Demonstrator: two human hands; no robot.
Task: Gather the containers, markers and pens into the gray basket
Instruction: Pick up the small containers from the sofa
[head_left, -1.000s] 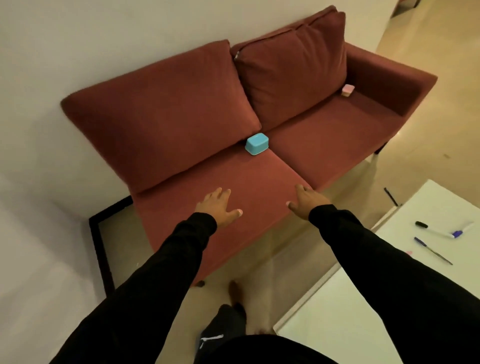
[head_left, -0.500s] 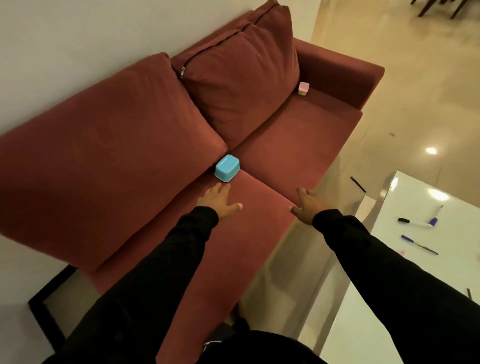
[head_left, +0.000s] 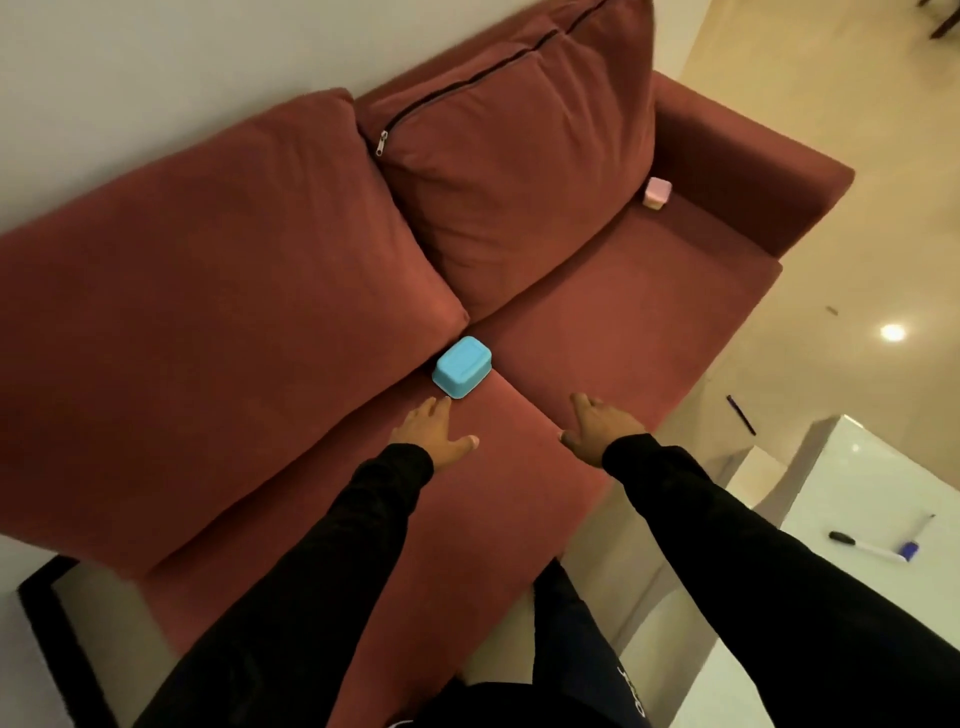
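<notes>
Camera view sits closer to the dark red fabric sofa than half a second ago, tilted further, so the sofa fills most of the picture. Left hand has advanced: its fingertips now sit just beside the small light-blue lidded plastic container, maybe touching its near lower corner, hard to tell. Fingers spread flat and wide, thumb out to the side, nothing held. Right hand has moved in over the seat cushions near the seam between them, fingers loosely spread, palm down, empty.

Blue container unmoved, wedged where the two back cushions meet the seat. Small pink lidded container is far off at the sofa's far end by the armrest, partly tucked behind the right back cushion. Thin dark pen lies on the beige tiled floor beside the sofa. On the glossy white table, lower right, lie a black-capped white marker and a blue-capped white marker; both small and blurry. Table cut off by frame edge and the black right sleeve. Gray basket not in view.
</notes>
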